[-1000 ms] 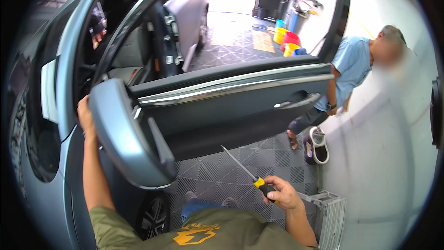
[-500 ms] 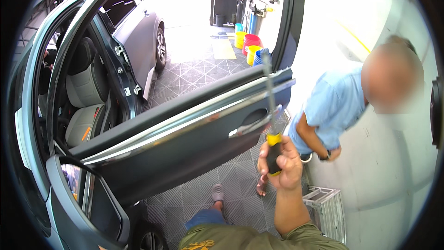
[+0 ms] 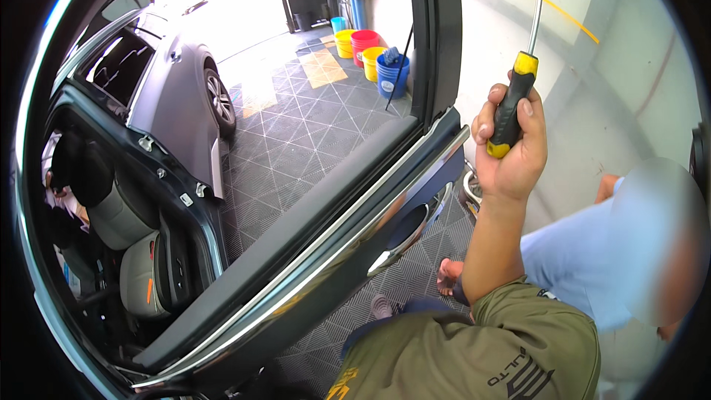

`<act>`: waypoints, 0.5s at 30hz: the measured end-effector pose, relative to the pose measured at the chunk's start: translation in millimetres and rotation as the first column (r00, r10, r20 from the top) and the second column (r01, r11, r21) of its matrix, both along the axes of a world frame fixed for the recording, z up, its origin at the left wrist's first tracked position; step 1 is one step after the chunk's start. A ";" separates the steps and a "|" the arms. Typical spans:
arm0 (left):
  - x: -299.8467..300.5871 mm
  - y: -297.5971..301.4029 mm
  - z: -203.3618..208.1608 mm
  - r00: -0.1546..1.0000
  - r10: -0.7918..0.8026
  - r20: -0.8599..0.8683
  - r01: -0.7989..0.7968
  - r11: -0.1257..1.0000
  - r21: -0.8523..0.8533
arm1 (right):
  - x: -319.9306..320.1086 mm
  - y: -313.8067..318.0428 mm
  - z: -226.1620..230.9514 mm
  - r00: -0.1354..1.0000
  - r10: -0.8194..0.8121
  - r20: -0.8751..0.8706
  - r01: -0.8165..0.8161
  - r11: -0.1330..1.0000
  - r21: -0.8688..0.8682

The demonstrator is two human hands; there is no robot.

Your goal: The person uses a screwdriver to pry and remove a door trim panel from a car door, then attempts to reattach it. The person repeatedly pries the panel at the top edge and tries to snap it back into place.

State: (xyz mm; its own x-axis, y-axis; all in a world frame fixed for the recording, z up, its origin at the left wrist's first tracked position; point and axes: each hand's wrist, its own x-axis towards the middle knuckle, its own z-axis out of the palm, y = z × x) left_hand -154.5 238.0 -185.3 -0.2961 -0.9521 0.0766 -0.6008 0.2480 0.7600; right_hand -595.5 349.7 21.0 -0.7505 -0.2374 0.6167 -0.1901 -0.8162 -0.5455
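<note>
A: What is the person's right hand doing?
B: The right hand (image 3: 521,163) is closed around the black-and-yellow handle of a screwdriver (image 3: 508,118), with the metal shaft pointing up.
A: Where exactly is the screwdriver?
B: In the air, seen just right of the far upper corner of the open car door (image 3: 318,315), against a pale wall (image 3: 637,52) with a yellow line.
A: And the left hand?
B: It is out of view, so one cannot tell whether it is open or closed.
A: What lies about?
B: The chrome door handle (image 3: 385,260) sits near the door's far edge. Inside the car is a grey seat (image 3: 141,281). A blue bucket (image 3: 392,81) and a red bucket (image 3: 364,46) stand near the wall-side edge of the tiled floor (image 3: 289,148).
A: Anyone else?
B: A co-worker (image 3: 570,255) in light blue, beside the person's right arm.
</note>
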 end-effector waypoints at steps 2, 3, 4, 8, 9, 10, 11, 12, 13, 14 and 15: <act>-12.3 10.9 -9.4 0.999 -0.015 0.038 0.011 0.992 0.125 | -25.7 3.6 -7.3 0.994 -0.081 0.070 0.078 0.996 0.037; -23.6 13.4 -16.1 0.999 -0.035 0.039 0.027 0.982 0.186 | -39.1 8.4 -7.4 0.991 -0.113 0.066 0.108 0.992 0.063; -31.9 16.9 -21.5 0.997 -0.053 0.048 0.039 0.967 0.250 | -52.8 13.0 -8.7 0.988 -0.144 0.063 0.138 0.986 0.089; -85.5 29.9 -41.8 0.986 -0.144 0.081 0.093 0.889 0.448 | -138.7 16.9 1.6 0.968 -0.250 -0.002 0.248 0.959 0.135; -97.1 33.6 -44.5 0.981 -0.170 0.092 0.105 0.868 0.485 | -158.4 12.2 7.9 0.960 -0.279 0.000 0.275 0.947 0.166; -109.0 38.6 -46.4 0.979 -0.180 0.100 0.103 0.850 0.517 | -176.8 2.4 13.5 0.952 -0.305 0.018 0.296 0.935 0.195; -120.9 44.2 -47.6 0.975 -0.196 0.107 0.105 0.826 0.554 | -192.2 0.5 14.2 0.951 -0.306 0.029 0.293 0.930 0.221; -133.6 50.4 -48.8 0.971 -0.211 0.112 0.106 0.801 0.589 | -208.9 -1.3 9.4 0.954 -0.297 0.029 0.281 0.926 0.251; -148.3 55.7 -48.5 0.966 -0.231 0.117 0.111 0.776 0.621 | -227.3 -3.8 0.5 0.959 -0.284 0.028 0.265 0.923 0.281; -164.8 60.8 -47.3 0.960 -0.253 0.117 0.118 0.750 0.651 | -246.5 -4.1 -9.1 0.959 -0.283 0.029 0.256 0.902 0.347; -183.3 69.0 -45.1 0.955 -0.275 0.112 0.129 0.721 0.680 | -267.8 -1.2 -18.6 0.961 -0.277 0.026 0.242 0.879 0.411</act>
